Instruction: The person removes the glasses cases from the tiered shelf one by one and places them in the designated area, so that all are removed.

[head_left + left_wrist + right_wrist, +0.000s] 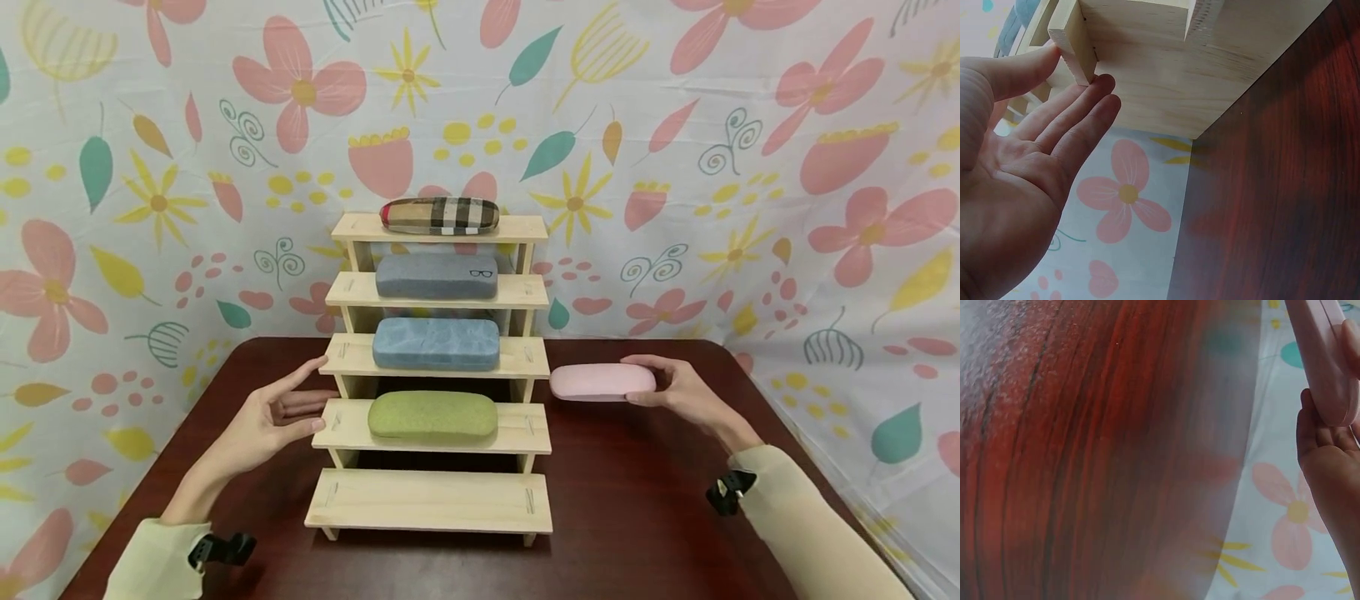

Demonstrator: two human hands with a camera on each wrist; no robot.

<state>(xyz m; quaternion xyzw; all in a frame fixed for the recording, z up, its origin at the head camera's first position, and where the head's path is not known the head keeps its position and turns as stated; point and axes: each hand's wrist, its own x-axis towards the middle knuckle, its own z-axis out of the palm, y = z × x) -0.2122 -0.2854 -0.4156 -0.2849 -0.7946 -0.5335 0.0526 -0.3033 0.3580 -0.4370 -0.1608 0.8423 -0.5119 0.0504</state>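
My right hand grips one end of a pink glasses case and holds it level beside the wooden stepped stand. In the right wrist view the pink case lies between thumb and fingers at the upper right. At the stand's left side, my left hand has its fingers extended, with fingertips at the ends of two middle shelves. The left wrist view shows the thumb at the end of a shelf board. Above the bare lowest shelf sits a green glasses case.
Higher on the stand rest a blue case, a grey case with a glasses print, and a plaid case on top. The stand is on a dark red-brown table. Behind hangs a flower-patterned cloth.
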